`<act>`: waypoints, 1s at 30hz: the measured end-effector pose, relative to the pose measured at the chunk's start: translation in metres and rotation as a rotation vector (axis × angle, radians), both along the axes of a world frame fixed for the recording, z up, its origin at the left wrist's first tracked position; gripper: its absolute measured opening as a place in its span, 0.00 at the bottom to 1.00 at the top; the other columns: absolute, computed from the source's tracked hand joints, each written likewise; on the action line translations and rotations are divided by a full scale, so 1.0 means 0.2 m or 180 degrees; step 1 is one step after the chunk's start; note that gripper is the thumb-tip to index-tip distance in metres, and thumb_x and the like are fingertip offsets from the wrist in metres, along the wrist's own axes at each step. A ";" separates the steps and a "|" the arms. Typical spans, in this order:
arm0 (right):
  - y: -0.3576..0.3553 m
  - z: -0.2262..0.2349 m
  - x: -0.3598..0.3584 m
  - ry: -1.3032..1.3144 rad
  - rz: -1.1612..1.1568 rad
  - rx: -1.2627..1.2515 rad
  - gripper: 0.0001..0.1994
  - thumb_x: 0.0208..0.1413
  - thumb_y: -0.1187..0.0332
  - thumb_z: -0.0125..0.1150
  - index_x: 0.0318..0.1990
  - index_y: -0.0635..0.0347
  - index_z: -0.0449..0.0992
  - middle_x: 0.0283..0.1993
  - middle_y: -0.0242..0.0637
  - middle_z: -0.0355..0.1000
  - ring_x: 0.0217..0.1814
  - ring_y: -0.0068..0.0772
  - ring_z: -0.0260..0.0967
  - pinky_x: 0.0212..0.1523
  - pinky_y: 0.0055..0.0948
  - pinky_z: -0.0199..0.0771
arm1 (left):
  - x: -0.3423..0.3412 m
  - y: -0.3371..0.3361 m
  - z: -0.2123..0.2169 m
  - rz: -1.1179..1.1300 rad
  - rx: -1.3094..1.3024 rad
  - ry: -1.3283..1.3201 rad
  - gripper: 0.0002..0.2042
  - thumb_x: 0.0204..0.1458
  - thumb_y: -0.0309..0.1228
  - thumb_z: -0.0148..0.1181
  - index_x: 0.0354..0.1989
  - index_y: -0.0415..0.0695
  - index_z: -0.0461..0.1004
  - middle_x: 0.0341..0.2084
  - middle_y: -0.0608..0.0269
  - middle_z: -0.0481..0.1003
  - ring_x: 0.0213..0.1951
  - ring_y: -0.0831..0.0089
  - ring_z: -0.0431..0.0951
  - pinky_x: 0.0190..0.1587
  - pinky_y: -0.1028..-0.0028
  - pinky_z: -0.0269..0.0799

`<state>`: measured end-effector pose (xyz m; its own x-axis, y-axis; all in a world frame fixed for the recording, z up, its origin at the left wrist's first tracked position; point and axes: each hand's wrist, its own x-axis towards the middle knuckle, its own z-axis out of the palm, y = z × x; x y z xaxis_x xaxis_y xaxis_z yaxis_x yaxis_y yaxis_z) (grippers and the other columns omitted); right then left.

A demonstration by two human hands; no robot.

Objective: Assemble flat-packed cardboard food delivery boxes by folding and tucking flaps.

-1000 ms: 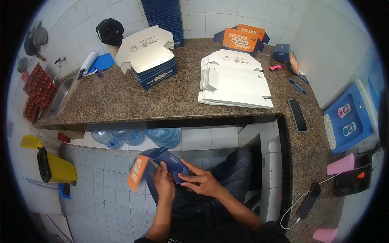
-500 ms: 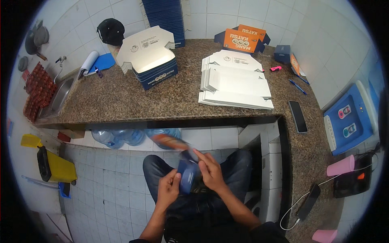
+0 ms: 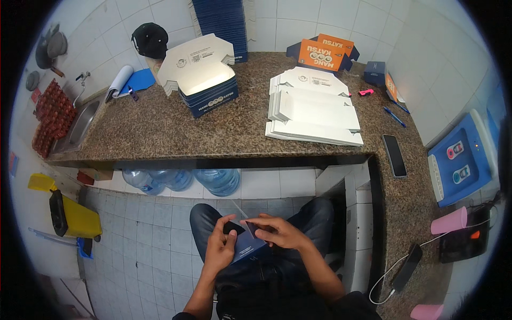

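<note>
Above my lap is a dark blue cardboard box [image 3: 249, 250], partly folded up, its open side tilted away from me. My left hand [image 3: 218, 249] grips its left side, thumb on the near wall and fingers on the far side. The right hand [image 3: 280, 233] pinches a flap at the box's right edge between thumb and fingers. A thin panel beyond the fingers shows only edge-on. The hands hide part of the box. On the counter ahead lies a stack of flat white box blanks [image 3: 317, 117]. To its left stand nested open blue boxes [image 3: 216, 101].
Boxes with orange lids [image 3: 320, 56] stand at the back of the granite counter [image 3: 234, 136]. A phone [image 3: 394, 156], a blue pen [image 3: 394, 117] and a pink highlighter [image 3: 366, 93] lie to the right. Large water bottles [image 3: 217, 182] sit under the counter. A yellow bin [image 3: 80, 216] stands at left.
The box has turned in my hands. Its orange panel, blurred and stretched out before, now shows only a thin edge. My right hand has moved down to the box's right edge.
</note>
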<state>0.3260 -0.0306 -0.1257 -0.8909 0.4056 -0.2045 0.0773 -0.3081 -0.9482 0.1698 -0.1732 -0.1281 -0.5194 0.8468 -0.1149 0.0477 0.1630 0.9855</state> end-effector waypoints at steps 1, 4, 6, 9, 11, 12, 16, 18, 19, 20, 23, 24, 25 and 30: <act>0.00 -0.03 0.00 -0.0008 -0.0007 0.0002 0.23 0.53 0.58 0.72 0.56 0.52 0.79 0.31 0.26 0.57 0.30 0.20 0.56 0.31 0.25 0.59 | -0.01 0.00 -0.01 -0.0165 -0.0090 0.0243 0.18 0.61 0.24 0.52 0.60 0.43 0.66 0.17 0.66 0.71 0.17 0.84 0.65 0.23 0.78 0.57; -0.03 -0.13 -0.01 0.0010 -0.0199 0.1366 0.18 0.52 0.61 0.73 0.51 0.53 0.82 0.29 0.24 0.56 0.28 0.18 0.55 0.28 0.24 0.57 | -0.01 0.01 0.06 -0.0393 -0.0331 0.0406 0.18 0.61 0.25 0.51 0.61 0.43 0.66 0.16 0.67 0.69 0.17 0.85 0.64 0.23 0.79 0.57; -0.05 -0.14 -0.02 -0.0280 -0.0654 0.1341 0.13 0.51 0.66 0.73 0.45 0.54 0.84 0.26 0.24 0.54 0.26 0.17 0.52 0.26 0.22 0.54 | -0.02 0.02 0.07 -0.0458 -0.0480 0.0327 0.19 0.61 0.25 0.51 0.61 0.42 0.66 0.16 0.68 0.68 0.17 0.86 0.64 0.23 0.79 0.57; -0.12 -0.10 -0.07 -0.0183 -0.1574 0.1754 0.11 0.50 0.69 0.73 0.42 0.55 0.84 0.25 0.24 0.53 0.25 0.17 0.51 0.26 0.22 0.52 | -0.04 0.00 0.01 -0.0448 -0.0326 0.0340 0.19 0.61 0.25 0.52 0.61 0.42 0.65 0.14 0.70 0.66 0.17 0.86 0.62 0.23 0.80 0.55; -0.11 -0.07 -0.05 -0.0042 -0.1033 0.1709 0.10 0.50 0.70 0.73 0.41 0.55 0.84 0.25 0.24 0.54 0.25 0.17 0.52 0.26 0.22 0.53 | -0.05 0.00 0.01 -0.0523 -0.0204 0.0046 0.20 0.61 0.25 0.51 0.63 0.42 0.63 0.14 0.71 0.64 0.17 0.87 0.61 0.22 0.80 0.54; -0.10 -0.06 -0.04 0.0095 -0.0497 0.1651 0.10 0.49 0.71 0.73 0.40 0.56 0.84 0.24 0.24 0.54 0.24 0.17 0.52 0.26 0.22 0.54 | -0.05 0.00 0.02 -0.0520 -0.0199 0.0046 0.20 0.61 0.25 0.51 0.63 0.42 0.63 0.14 0.71 0.64 0.17 0.87 0.61 0.22 0.80 0.54; -0.12 -0.04 -0.06 0.0162 -0.0614 0.2107 0.07 0.53 0.70 0.69 0.40 0.57 0.84 0.24 0.28 0.60 0.24 0.21 0.57 0.26 0.25 0.57 | -0.02 0.00 0.04 -0.0531 -0.0084 0.0225 0.21 0.63 0.27 0.51 0.64 0.42 0.61 0.12 0.73 0.63 0.16 0.87 0.60 0.22 0.80 0.52; -0.12 -0.04 -0.06 0.0088 -0.0675 0.2092 0.07 0.53 0.70 0.69 0.40 0.58 0.83 0.24 0.29 0.61 0.24 0.22 0.57 0.26 0.26 0.57 | -0.02 0.01 0.03 -0.0527 0.0055 0.0188 0.21 0.63 0.27 0.51 0.64 0.42 0.61 0.12 0.73 0.63 0.16 0.87 0.60 0.21 0.80 0.51; -0.11 -0.04 -0.07 0.0013 -0.0728 0.2069 0.07 0.54 0.70 0.68 0.40 0.58 0.83 0.25 0.31 0.61 0.24 0.22 0.58 0.25 0.26 0.57 | -0.01 0.01 0.04 -0.0475 0.0136 0.0090 0.20 0.63 0.28 0.51 0.64 0.41 0.61 0.11 0.73 0.63 0.15 0.87 0.60 0.21 0.79 0.51; -0.12 -0.04 -0.06 0.0021 -0.0720 0.2076 0.07 0.54 0.70 0.68 0.40 0.58 0.83 0.25 0.31 0.61 0.24 0.22 0.58 0.25 0.26 0.57 | 0.00 0.01 0.04 -0.0422 0.0219 -0.0005 0.20 0.63 0.28 0.51 0.63 0.41 0.61 0.10 0.72 0.63 0.14 0.87 0.59 0.21 0.78 0.51; -0.13 -0.03 -0.06 0.0073 -0.0344 0.2116 0.08 0.54 0.69 0.69 0.40 0.59 0.83 0.26 0.32 0.63 0.25 0.24 0.62 0.27 0.26 0.60 | -0.02 0.01 0.02 -0.0392 0.0283 0.0412 0.20 0.63 0.27 0.51 0.63 0.41 0.61 0.10 0.71 0.63 0.14 0.87 0.59 0.20 0.78 0.51; -0.14 -0.02 -0.06 0.0170 -0.0390 0.2271 0.10 0.52 0.66 0.70 0.41 0.58 0.82 0.26 0.32 0.64 0.26 0.25 0.64 0.28 0.27 0.63 | -0.03 0.01 0.03 -0.0381 0.0289 0.0419 0.20 0.63 0.27 0.51 0.63 0.41 0.61 0.10 0.71 0.63 0.14 0.87 0.59 0.20 0.78 0.51; -0.14 -0.01 -0.06 0.0269 -0.0430 0.2425 0.13 0.51 0.63 0.72 0.41 0.58 0.82 0.27 0.32 0.65 0.27 0.27 0.67 0.29 0.27 0.65 | -0.03 0.02 0.03 -0.0318 0.0153 0.0510 0.20 0.63 0.27 0.51 0.63 0.41 0.61 0.09 0.71 0.63 0.14 0.87 0.59 0.20 0.77 0.51; -0.14 0.06 -0.02 -0.0105 -0.0128 0.3846 0.28 0.38 0.53 0.81 0.46 0.54 0.78 0.34 0.33 0.68 0.35 0.34 0.70 0.31 0.29 0.71 | -0.11 0.01 0.00 -0.0284 -0.0121 0.0632 0.19 0.64 0.28 0.50 0.62 0.42 0.63 0.12 0.72 0.65 0.14 0.86 0.60 0.19 0.77 0.49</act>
<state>0.3219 -0.0585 -0.1131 -0.8748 0.3780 0.3032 0.1177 0.7727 -0.6238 0.1472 -0.1715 -0.1288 -0.4581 0.8875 -0.0503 0.2563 0.1861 0.9485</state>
